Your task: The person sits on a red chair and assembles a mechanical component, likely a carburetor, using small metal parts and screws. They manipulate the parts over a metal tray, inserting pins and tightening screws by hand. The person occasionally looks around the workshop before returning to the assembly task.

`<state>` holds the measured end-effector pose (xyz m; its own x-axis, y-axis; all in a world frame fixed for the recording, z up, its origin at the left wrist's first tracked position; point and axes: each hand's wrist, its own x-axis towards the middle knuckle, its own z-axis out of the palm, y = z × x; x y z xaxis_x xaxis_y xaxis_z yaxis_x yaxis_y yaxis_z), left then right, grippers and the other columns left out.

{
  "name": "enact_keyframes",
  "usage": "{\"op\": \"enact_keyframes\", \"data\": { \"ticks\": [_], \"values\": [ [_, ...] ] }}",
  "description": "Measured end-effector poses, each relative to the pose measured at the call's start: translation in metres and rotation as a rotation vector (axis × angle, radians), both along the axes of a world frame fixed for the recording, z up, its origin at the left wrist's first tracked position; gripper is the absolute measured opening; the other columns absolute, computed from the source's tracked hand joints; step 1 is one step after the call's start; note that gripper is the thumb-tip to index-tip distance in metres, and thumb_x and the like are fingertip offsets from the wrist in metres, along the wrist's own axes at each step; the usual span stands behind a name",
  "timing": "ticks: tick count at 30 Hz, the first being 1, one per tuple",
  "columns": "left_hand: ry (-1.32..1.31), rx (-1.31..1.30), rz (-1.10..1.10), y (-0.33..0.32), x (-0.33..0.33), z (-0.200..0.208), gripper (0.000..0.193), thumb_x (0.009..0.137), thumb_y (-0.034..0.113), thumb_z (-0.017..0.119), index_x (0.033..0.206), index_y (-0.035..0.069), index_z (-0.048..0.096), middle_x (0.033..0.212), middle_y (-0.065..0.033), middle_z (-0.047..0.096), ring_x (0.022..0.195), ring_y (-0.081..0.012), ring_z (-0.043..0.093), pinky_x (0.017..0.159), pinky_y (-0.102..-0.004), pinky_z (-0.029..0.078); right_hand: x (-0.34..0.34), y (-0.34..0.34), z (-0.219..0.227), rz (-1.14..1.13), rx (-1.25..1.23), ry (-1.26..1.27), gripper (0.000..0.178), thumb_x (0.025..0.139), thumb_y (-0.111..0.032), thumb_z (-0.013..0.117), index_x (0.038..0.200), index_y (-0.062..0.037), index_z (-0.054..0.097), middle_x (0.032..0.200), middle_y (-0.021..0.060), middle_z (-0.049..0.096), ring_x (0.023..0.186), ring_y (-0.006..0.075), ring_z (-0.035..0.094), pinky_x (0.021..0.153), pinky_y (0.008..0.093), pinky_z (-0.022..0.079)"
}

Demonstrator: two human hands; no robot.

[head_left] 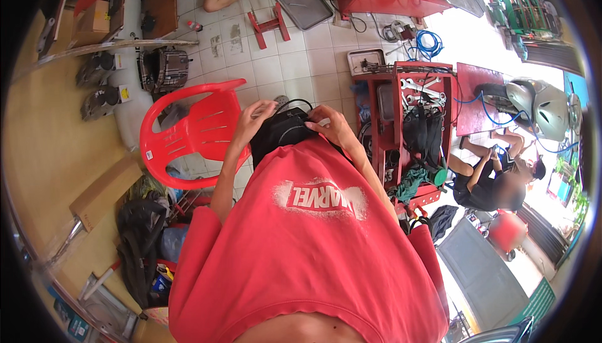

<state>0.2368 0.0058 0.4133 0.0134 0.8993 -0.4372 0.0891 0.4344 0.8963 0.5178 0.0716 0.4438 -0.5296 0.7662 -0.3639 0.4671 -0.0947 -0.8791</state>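
Observation:
In front of my waist is a black, soft-looking item (279, 131), its kind unclear; it may be a bag or clothing. A thin black cord (302, 100) arcs above it between my hands. My left hand (256, 118) is raised at its left side, fingertips drawn together by the cord's left end; whatever they pinch is too small to make out. With bent fingers, my right hand (329, 123) grips the item's upper right edge. Part of the item is hidden behind my red shirt (313, 236).
Close on my left stands a red plastic chair (194, 133). A red tool cart (411, 73) with wrenches (425, 92) is at my right. Ahead are a red stand (268, 26) and a grey tray (305, 5). Other people sit at far right and beyond the stand.

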Motion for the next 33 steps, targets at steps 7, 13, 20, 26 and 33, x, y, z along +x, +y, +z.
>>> {"op": "enact_keyframes", "data": {
  "ticks": [7,13,20,26,33],
  "values": [
    [0.407,0.201,-0.405,0.029,0.045,0.025,0.041,0.084,0.043,0.08,0.111,0.012,0.075,0.102,-0.0128,0.072,0.096,-0.0338,0.069,0.088,-0.0414,0.054,0.011,-0.008,-0.039,-0.279,-0.286,0.101,0.036,0.095,-0.027,0.075,0.116,-0.0004,0.064,0.103,0.0134,0.074,0.092,0.024,0.071,0.081,0.0368,0.056],
    [0.657,0.271,-0.36,0.031,0.068,0.044,0.048,0.071,0.052,0.084,0.101,0.017,0.074,0.1,-0.011,0.064,0.093,-0.0363,0.068,0.081,-0.0476,0.056,0.0,-0.011,-0.059,-0.209,0.033,-0.027,0.034,0.095,-0.034,0.074,0.101,-0.0006,0.073,0.084,0.0115,0.076,0.081,0.0144,0.069,0.075,0.0335,0.054],
    [0.655,0.209,-0.437,0.029,0.066,0.029,0.049,0.073,0.051,0.083,0.108,0.018,0.074,0.105,-0.012,0.068,0.1,-0.0365,0.068,0.087,-0.0507,0.054,-0.003,-0.007,-0.051,-0.272,-0.074,-0.137,0.03,0.094,-0.028,0.075,0.101,0.0005,0.076,0.082,0.0119,0.077,0.076,0.014,0.07,0.066,0.033,0.054],
    [0.628,0.227,-0.409,0.024,0.055,0.03,0.056,0.069,0.053,0.085,0.108,0.016,0.07,0.1,-0.0121,0.068,0.094,-0.0361,0.068,0.082,-0.0489,0.055,0.006,0.008,0.001,0.187,0.451,-0.025,0.013,0.086,-0.007,0.069,0.099,-0.0058,0.068,0.111,0.0079,0.065,0.094,0.0302,0.07,0.077,0.0426,0.056],
    [0.673,0.174,-0.403,0.023,0.054,0.029,0.063,0.064,0.051,0.087,0.11,0.013,0.068,0.099,-0.0127,0.068,0.09,-0.0365,0.068,0.079,-0.0496,0.053,-0.014,0.034,0.012,0.594,0.56,-0.218,0.021,0.08,-0.012,0.069,0.101,-0.0107,0.066,0.104,0.0068,0.068,0.1,0.0285,0.069,0.085,0.0425,0.055]
  ]
}}
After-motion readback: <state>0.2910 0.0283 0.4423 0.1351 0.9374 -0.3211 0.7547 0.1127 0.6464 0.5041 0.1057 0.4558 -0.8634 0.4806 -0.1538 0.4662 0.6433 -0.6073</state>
